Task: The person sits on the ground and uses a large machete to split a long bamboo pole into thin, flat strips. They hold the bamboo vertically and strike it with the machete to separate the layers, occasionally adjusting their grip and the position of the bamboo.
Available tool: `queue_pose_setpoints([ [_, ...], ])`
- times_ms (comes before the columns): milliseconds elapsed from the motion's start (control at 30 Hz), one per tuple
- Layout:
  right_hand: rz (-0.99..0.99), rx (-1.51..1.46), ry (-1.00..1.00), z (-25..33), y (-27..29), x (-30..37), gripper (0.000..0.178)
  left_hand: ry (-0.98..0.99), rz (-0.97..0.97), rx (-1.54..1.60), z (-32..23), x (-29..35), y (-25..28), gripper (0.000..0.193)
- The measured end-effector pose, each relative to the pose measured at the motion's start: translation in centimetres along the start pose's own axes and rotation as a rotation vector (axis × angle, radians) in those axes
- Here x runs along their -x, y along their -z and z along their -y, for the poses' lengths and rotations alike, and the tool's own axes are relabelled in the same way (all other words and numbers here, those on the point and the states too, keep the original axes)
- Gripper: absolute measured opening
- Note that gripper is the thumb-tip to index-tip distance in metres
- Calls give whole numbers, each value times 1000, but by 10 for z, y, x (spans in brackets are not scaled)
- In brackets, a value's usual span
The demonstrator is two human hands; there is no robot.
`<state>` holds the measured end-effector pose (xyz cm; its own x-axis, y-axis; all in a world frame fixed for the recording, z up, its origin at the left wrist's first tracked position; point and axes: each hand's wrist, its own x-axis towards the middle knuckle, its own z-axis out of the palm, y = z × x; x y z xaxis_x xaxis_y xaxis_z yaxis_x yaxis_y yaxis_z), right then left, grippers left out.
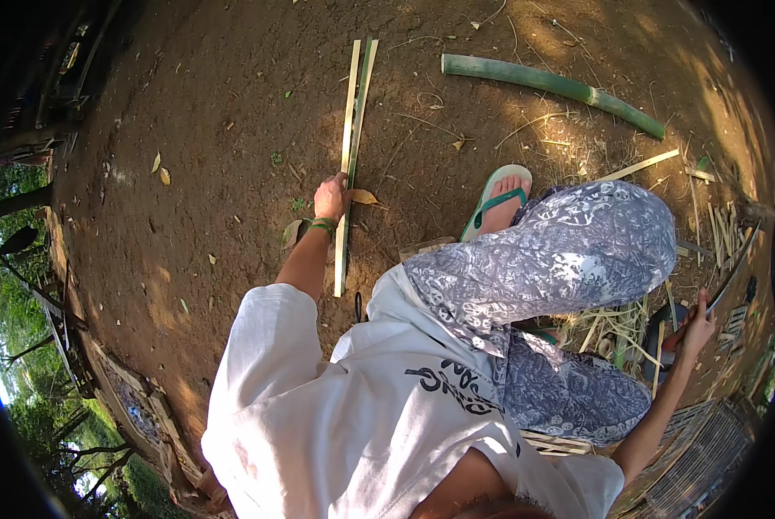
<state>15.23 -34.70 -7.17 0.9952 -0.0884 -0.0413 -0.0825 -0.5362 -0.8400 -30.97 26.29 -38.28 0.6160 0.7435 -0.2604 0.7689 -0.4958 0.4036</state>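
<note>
**Brown earth [231, 130] under dappled sun, strips on one side, knife on the other**

Trees [24, 208] edge the left of the yard; shavings [617, 324] litter the ground near the person's patterned trousers [560, 251]. The left hand [331, 199] is closed around long bamboo strips [349, 112], which run forward and back from the fist, left of the sandalled foot [501, 201]. The right hand [699, 329] grasps a knife [736, 270] well out to the right.

The likeliest trouble is the blade: swung inward carelessly, it could catch the trousers or a knee, since both legs lie between the hands. The strips' edges look raw and may splinter into the palm if they slide through it. A slack hold might also let them fan apart, as their far ends already show a gap.

The left forearm reaches forward from the sleeve, back of the hand mostly upward. The right arm stretches sideways, the blade angled forward and outward. Whether the strips rest on the earth, I cannot tell.
</note>
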Motion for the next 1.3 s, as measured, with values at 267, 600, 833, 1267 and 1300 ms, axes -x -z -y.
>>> queue_pose_setpoints([
  [267,-27,3,10,6,-1,5,36,-69,-80,41,-8,9,-6,26],
  [600,-12,2,14,-1,2,2,32,-94,-230,82,-9,16,-12,31],
  [833,-8,16,6,3,-1,4,29,-102,-281,146,-6,26,-14,30],
  [1267,-5,45,13,6,1,7,25,-98,-374,263,-17,31,1,32],
  [1300,-7,47,14,7,0,8,25,-112,-377,277,-18,30,1,31],
])
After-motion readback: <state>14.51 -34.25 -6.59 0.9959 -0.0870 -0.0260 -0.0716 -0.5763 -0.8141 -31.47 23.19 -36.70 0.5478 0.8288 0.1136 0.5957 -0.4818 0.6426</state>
